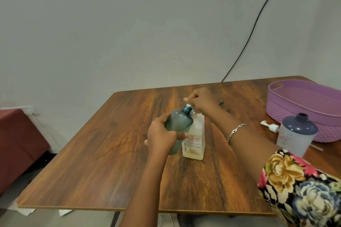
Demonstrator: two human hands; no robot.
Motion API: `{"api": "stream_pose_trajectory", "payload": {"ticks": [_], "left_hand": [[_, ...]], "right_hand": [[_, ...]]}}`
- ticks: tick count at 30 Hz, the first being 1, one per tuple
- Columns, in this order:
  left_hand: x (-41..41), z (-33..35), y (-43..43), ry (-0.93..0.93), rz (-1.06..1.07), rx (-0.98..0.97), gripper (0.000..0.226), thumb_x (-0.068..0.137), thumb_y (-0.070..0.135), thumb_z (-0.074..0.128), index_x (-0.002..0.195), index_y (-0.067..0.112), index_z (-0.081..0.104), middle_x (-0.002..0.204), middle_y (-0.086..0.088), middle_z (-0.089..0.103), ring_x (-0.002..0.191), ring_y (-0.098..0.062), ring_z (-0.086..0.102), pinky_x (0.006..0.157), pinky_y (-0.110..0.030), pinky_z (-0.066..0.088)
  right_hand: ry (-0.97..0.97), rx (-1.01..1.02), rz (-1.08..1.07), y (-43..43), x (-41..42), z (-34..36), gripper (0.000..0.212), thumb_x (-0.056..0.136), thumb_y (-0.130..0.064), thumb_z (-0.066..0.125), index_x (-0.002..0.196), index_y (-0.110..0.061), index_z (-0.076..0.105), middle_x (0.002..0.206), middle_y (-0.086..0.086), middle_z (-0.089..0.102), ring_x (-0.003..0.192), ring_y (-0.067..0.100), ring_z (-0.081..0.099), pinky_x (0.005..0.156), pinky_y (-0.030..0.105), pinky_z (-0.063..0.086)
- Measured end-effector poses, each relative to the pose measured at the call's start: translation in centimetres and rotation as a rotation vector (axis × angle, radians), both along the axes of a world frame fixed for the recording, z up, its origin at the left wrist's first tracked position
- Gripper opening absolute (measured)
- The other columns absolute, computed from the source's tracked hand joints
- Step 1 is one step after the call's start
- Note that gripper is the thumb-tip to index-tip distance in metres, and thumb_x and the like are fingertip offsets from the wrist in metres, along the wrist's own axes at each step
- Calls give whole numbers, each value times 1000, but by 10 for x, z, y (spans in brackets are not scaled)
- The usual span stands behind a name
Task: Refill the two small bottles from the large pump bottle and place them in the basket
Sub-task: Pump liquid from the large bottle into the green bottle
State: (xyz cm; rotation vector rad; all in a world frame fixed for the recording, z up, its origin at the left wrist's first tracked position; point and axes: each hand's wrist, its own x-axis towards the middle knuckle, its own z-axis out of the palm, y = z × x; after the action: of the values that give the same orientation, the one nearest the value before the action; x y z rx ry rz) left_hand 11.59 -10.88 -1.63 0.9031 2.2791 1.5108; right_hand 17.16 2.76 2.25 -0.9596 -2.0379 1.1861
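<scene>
Wooden table fills the lower frame. Purple basket sits at the far right edge. Large pump bottle stands upright at centre, holding yellowish liquid. Judged fairly heavy, stiff and steady on its base, so it only needs a push from above.

Second small bottle, blue-grey top, uncapped, stands just beside the basket at right, with a white pump cap lying next to it.

Teal small bottle is off the table at centre, tilted, neck up against the spout. Thin translucent plastic, judged light, slightly squeezy, slippery if soap runs down; best held round the mid-body. Left hand does that, fingers wrapped round the body.

Right hand is bunched, fingers curled on the pump head. A small dark cap lies further back.
</scene>
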Motion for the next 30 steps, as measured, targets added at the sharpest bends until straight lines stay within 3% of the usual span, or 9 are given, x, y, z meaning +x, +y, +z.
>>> {"api": "stream_pose_trajectory", "payload": {"ticks": [3, 8, 14, 18, 26, 30], "left_hand": [[1, -2, -1, -24, 4, 15, 85, 52, 14, 88, 129, 22, 53, 125, 4, 58, 112, -20, 53, 98, -51, 39], [0, 7, 0, -16, -6, 61, 82, 51, 13, 88, 126, 24, 56, 122, 5, 59, 111, -20, 53, 97, -52, 39], [1, -5, -1, -64, 28, 84, 78, 49, 11, 89, 120, 26, 59, 116, 8, 60, 108, -18, 54, 96, -52, 40], [3, -4, -2, -90, 29, 98, 76, 49, 8, 88, 118, 26, 60, 108, 12, 57, 107, -18, 53, 97, -52, 39], [0, 1, 0, -76, 13, 111, 78, 47, 9, 89, 117, 26, 60, 115, 8, 60, 108, -18, 54, 96, -52, 40], [0, -6, -1, -83, 17, 105, 80, 47, 10, 89, 120, 24, 59, 117, 5, 60, 108, -20, 54, 96, -52, 40]], "right_hand": [[14, -18, 9, -2, 0, 0, 25, 84, -15, 64, 63, -12, 51, 73, -3, 56, 69, 4, 51, 60, 22, 39], [126, -127, 29, 0, 7, 13, 24, 83, -9, 65, 62, -11, 53, 71, -2, 58, 61, 5, 49, 44, 17, 37], [61, -49, 6, 1, 0, -4, 23, 83, -19, 66, 64, -14, 53, 71, -4, 58, 63, 2, 51, 51, 16, 35], [85, -117, 27, 1, 3, -1, 23, 83, -16, 66, 64, -12, 53, 73, -1, 58, 64, 5, 52, 50, 17, 37], [42, -44, 31, 3, 4, 7, 21, 84, -17, 65, 66, -12, 55, 74, -6, 58, 66, 1, 50, 50, 16, 34], [15, 30, 3, 1, 0, -7, 24, 84, -19, 65, 64, -14, 54, 69, -4, 57, 63, 5, 52, 62, 22, 41]]}}
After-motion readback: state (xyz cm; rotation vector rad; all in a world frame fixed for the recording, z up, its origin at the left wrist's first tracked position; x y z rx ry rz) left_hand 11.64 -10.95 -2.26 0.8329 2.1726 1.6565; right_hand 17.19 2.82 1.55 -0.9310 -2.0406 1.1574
